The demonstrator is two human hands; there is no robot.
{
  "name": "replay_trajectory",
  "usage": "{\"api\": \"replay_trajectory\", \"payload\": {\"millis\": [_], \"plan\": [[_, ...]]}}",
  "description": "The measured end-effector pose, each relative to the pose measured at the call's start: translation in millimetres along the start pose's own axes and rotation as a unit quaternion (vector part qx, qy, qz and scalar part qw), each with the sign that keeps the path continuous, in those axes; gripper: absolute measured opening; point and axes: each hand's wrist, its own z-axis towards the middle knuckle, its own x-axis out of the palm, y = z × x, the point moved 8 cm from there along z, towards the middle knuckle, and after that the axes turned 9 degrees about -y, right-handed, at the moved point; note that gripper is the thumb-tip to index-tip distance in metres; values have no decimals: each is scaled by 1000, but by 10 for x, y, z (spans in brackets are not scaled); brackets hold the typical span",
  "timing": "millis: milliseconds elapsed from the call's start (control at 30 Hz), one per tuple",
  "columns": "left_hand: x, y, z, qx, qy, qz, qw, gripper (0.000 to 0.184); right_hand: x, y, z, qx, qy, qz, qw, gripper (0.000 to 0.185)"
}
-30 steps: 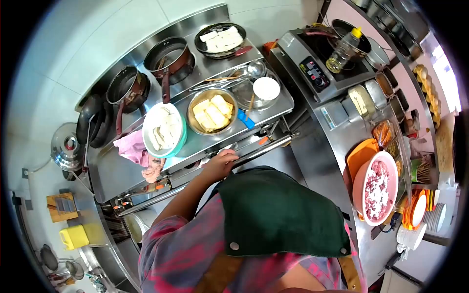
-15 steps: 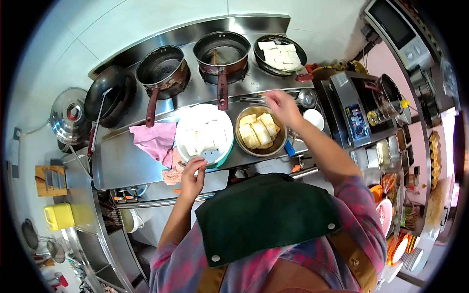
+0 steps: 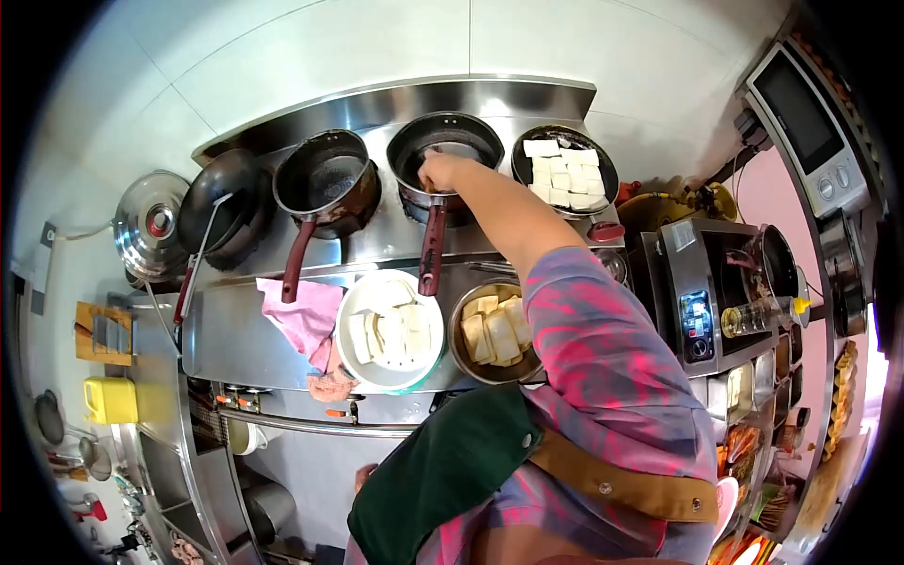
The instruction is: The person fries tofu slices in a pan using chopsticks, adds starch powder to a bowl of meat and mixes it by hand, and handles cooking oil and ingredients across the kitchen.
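Observation:
My right hand [image 3: 437, 171] reaches into the near side of a dark saucepan [image 3: 471, 143] with a reddish-brown handle. Its fingers are curled together, and whatever they hold is hidden behind them. Only a small part of my left hand [image 3: 363, 476] shows, low down at the edge of the dark green apron [image 3: 443, 461]; its fingers are mostly covered. On the counter below the pans stands a white bowl [image 3: 351, 356] holding white rectangular slabs that look like tofu [image 3: 403, 331]. To its right, a steel bowl [image 3: 460, 362] contains browned slabs [image 3: 499, 334], partly behind my right sleeve.
At the back right, a frying pan [image 3: 610, 179] holds white pieces. Left of the saucepan are another saucepan [image 3: 325, 174] and a wok [image 3: 207, 212] with a long-handled utensil. A pink cloth [image 3: 306, 315] lies beside the white bowl. A control-panel appliance [image 3: 697, 320] and oil bottle [image 3: 758, 318] stand right.
My right hand has moved from above the steel bowl up and left into the saucepan. My left hand has dropped from beside the white bowl to the apron's edge. The view has shifted.

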Motion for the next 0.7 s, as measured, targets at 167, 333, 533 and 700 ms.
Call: {"api": "replay_trajectory", "payload": {"millis": [167,333,533,700], "plan": [[251,735,-198,-155,78,52,983,23,-1119,-201,-257,-12,-313,131,941,21],[357,1033,-149,-187,119,71,973,25,-2127,-1226,-1250,231,-355,241,873,30],[514,819,146,-154,130,41,979,30,-1450,-1213,-1473,229,-273,68,932,22],[614,217,304,-129,153,37,979,34,-1144,-979,-1349,177,-252,-2,951,19]]}}
